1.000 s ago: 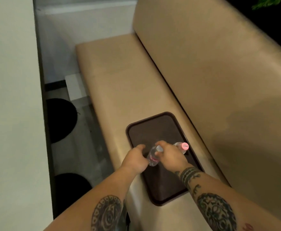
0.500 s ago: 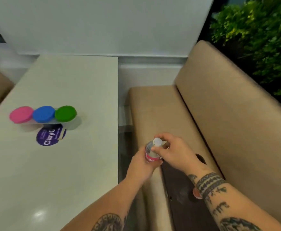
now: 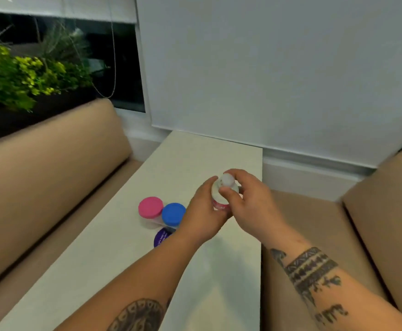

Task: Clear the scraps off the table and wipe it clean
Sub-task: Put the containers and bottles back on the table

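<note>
We have swung round from the tan bench, where a second ago both hands were down at the dark tray, and the long pale cream table [image 3: 114, 266] now runs out ahead of us between two tan padded benches [image 3: 40, 177]. The small clear plastic bottle with a pink label [image 3: 219, 203] has come up off the tray with us and is now held above the table's middle, near its right edge. Our left hand [image 3: 203, 217] wraps its body from below while our right hand [image 3: 247, 204] pinches the rounded white cap [image 3: 227, 179] with thumb and fingertips, so we judge we are about to open it for the wiping step. The bottle looks light, with smooth walls; what it holds we cannot tell. Just beyond the left hand sit a pink-lidded tub [image 3: 150, 207], a blue-lidded tub [image 3: 173, 213] and a round purple label [image 3: 163, 236], which still have to be cleared away.
</note>
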Motion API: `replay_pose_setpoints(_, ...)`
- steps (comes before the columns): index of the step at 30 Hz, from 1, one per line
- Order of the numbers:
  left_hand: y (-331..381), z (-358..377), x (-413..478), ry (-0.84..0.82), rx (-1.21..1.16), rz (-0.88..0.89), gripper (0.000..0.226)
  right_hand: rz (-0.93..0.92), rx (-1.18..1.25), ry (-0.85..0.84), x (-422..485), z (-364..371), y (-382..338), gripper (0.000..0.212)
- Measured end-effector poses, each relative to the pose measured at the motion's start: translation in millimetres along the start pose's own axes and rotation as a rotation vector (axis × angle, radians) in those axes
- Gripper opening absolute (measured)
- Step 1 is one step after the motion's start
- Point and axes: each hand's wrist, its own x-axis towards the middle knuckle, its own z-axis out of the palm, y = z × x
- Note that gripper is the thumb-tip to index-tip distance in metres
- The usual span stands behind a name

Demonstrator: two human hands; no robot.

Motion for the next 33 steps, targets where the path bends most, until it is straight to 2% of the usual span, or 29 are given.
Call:
replay_pose_setpoints(4,-29.4,-39.9,66.5,0.125,0.072,0.012,0.047,-0.080,0.022,-0.058,80.5,42.3,-2.5,0.023)
replay_pose_setpoints(6,-56.1,-55.8,92.5,0.150,0.085,-0.021,0.044,-0.061,0.039,-0.113,113.2,68.0,5.1,0.024)
replay_pose_setpoints(10,-111.9,-82.2,130.0,0.171,0.165,-0.184,0.064,0.023,0.068,-0.220,158.7,120.3,30.8,0.027)
replay_pose_setpoints(12,-130.1,-91.9,143.4,0.141,0.216,-0.241,0.058,0.046,0.080,-0.269,171.8,142.0,41.8,0.028)
replay_pose_setpoints(16,-145.3,-101.2,162.2,0.111,0.462,-0.280,0.029,0.096,0.111,-0.320,185.5,173.9,58.3,0.027)
replay_pose_setpoints(19,-154.2,-101.3,169.0,0.097,0.559,-0.314,0.030,0.117,0.110,-0.350,190.5,191.0,67.4,0.024)
replay_pose_setpoints(24,-170.6,-100.8,168.2,0.074,0.569,-0.352,0.021,0.145,0.125,-0.376,189.9,207.2,73.6,0.024)
replay_pose_setpoints(31,-174.2,-97.4,166.3,0.101,0.509,-0.382,0.030,0.160,0.123,-0.401,192.8,216.1,79.1,0.034)
replay_pose_setpoints(33,-176.8,-96.5,165.1,0.090,0.509,-0.391,0.043,0.165,0.099,-0.417,189.9,216.2,81.7,0.042)
